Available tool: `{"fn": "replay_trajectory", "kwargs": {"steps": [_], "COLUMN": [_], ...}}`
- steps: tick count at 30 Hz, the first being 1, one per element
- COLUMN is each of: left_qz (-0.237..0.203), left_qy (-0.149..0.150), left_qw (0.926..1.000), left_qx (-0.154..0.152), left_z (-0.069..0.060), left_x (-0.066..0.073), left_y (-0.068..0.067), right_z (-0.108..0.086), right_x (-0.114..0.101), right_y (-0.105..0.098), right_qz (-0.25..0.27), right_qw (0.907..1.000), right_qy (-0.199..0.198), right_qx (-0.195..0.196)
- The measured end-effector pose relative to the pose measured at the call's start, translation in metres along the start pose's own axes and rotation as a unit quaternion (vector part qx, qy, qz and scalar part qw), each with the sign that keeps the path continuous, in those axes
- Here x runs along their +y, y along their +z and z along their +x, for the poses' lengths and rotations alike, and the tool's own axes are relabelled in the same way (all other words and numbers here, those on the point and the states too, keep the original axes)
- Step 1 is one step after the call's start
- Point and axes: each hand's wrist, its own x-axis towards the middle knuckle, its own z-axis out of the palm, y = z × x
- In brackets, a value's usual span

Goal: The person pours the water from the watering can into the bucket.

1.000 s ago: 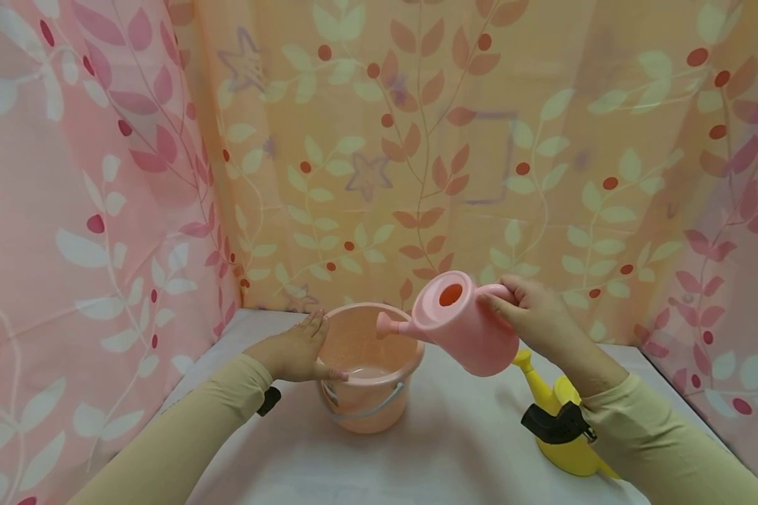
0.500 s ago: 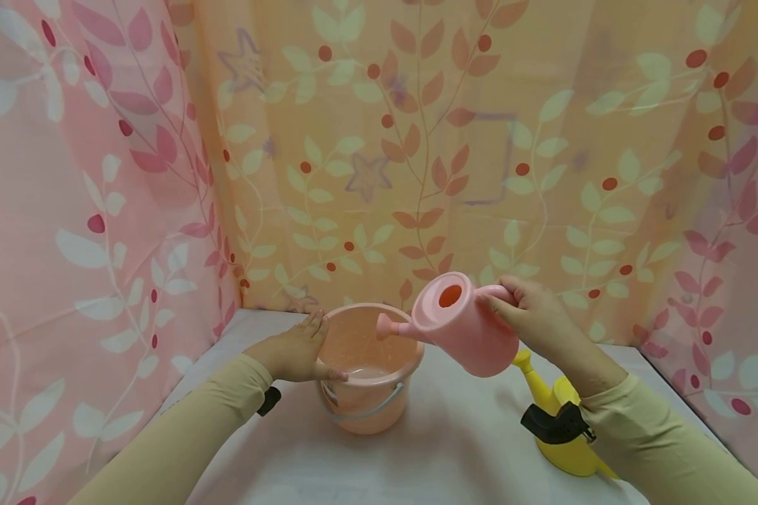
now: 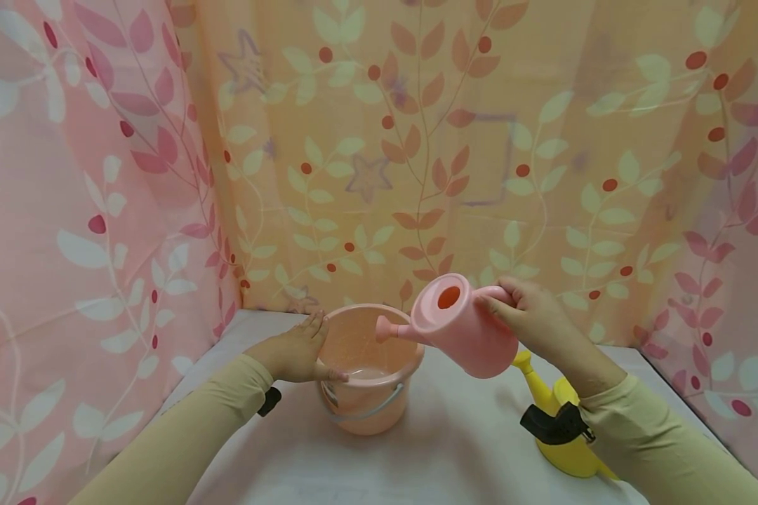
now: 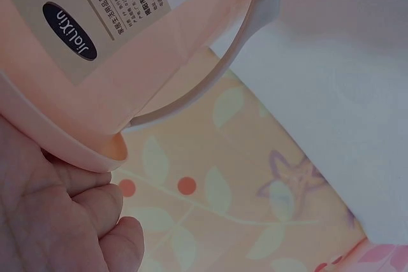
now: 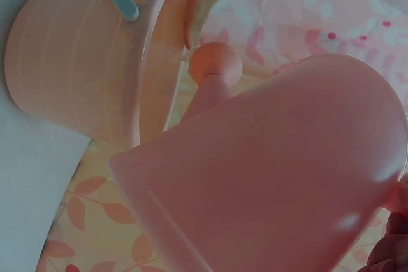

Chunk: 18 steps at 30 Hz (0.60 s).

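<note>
A peach plastic bucket (image 3: pixel 373 407) stands upright on the table, its pale handle hanging down in front. My left hand (image 3: pixel 293 348) rests on the bucket's left rim, thumb lying over the front edge; in the left wrist view its fingers (image 4: pixel 95 205) reach past the rim. My right hand (image 3: pixel 533 312) grips the handle of a pink watering can (image 3: pixel 470 333), held off the table and tilted left. The can's round spout head (image 3: pixel 387 328) is over the bucket's opening, also seen in the right wrist view. No water stream can be made out.
A yellow watering can (image 3: pixel 568 456) stands on the white tabletop (image 3: pixel 442 449) at right, partly hidden by my right forearm and its black wrist camera. Floral curtains (image 3: pixel 366 140) enclose the table at the back and both sides.
Almost nothing differs: the pink watering can and my right hand appear to have shifted down very slightly. My left hand and the bucket hold their places.
</note>
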Motion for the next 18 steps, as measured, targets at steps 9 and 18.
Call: {"fn": "replay_trajectory", "kwargs": {"steps": [9,18], "left_qz": [-0.004,0.002], "left_qy": [0.002,0.000], "left_qw": [1.0000,1.0000], "left_qx": [-0.001,-0.002], "left_z": [-0.0007,0.0006], "left_x": [-0.0015,-0.0012], "left_y": [0.0002,0.0011], "right_z": [0.0006,-0.0001], "right_x": [-0.0008,-0.0023], "right_y": [0.0004,-0.0006], "right_qz": [-0.005,-0.003], "right_qw": [1.0000,1.0000], "right_qy": [0.002,0.000], "right_qx": [0.002,0.003]}}
